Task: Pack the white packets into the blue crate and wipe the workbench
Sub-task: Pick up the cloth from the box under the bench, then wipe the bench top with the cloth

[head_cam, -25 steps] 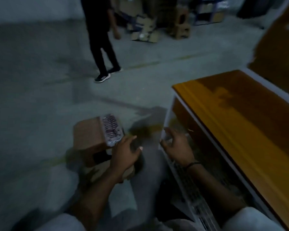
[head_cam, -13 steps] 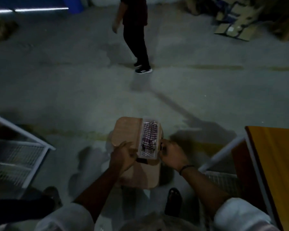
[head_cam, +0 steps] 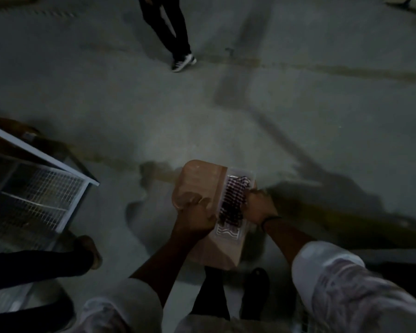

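I hold a brown cardboard box [head_cam: 202, 181] in front of me, above the concrete floor. A clear packet [head_cam: 233, 203] with a dark red and white pattern lies on the box's right part. My left hand [head_cam: 195, 215] grips the box's near left edge. My right hand [head_cam: 257, 207] is closed on the packet's right side and the box edge under it. No blue crate or workbench is in view.
A white wire-mesh rack [head_cam: 34, 188] stands at the left. Someone's dark-clothed leg and shoe [head_cam: 87, 251] are at the lower left. Another person in black trousers and sneakers [head_cam: 183, 63] stands ahead on the grey floor. My own feet [head_cam: 255, 292] are below the box.
The view has swung left and down; the orange bench has left the frame. My right hand came from the bench side onto the packet and box. The box now sits closer to me.
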{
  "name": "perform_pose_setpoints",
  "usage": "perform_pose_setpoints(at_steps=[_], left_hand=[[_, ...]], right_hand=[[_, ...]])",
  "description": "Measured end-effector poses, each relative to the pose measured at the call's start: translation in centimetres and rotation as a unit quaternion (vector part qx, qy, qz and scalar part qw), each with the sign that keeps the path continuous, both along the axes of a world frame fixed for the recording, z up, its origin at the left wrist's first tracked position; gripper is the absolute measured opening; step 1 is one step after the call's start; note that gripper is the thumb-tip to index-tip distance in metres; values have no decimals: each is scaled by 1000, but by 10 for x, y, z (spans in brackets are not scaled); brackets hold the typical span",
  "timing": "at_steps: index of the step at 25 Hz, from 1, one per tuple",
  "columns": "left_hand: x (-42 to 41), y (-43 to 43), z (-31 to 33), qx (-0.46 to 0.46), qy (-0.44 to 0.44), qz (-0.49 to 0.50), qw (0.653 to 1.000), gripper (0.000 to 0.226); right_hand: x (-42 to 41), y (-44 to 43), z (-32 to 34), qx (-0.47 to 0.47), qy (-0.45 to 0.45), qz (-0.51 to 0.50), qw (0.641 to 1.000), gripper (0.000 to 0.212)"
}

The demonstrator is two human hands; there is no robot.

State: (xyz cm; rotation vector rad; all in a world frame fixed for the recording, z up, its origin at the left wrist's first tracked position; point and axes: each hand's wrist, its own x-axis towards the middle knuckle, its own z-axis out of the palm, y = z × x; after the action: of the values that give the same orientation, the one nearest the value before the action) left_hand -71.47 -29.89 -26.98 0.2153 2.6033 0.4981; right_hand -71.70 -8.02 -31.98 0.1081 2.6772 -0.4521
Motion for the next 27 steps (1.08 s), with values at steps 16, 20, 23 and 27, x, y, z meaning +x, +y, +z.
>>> perform_pose_setpoints(at_steps=[16,20,23,27], left_hand=[[-118,-20,-64,36,19,-97,994,63],[-135,-5,-35,23,-2,-150,988,71],[-141,19,-21,60,-5,-174,983,66],[-139,64,0,123,-4,-219,968,62]], right_hand=[[-98,-20,-51,126,-79,5,989,59],[-80,-15,-23,76,22,-19,997,61],[-51,-5,1,83,97,-56,990,45],[-10,12,49,104,221,-138,960,21]])
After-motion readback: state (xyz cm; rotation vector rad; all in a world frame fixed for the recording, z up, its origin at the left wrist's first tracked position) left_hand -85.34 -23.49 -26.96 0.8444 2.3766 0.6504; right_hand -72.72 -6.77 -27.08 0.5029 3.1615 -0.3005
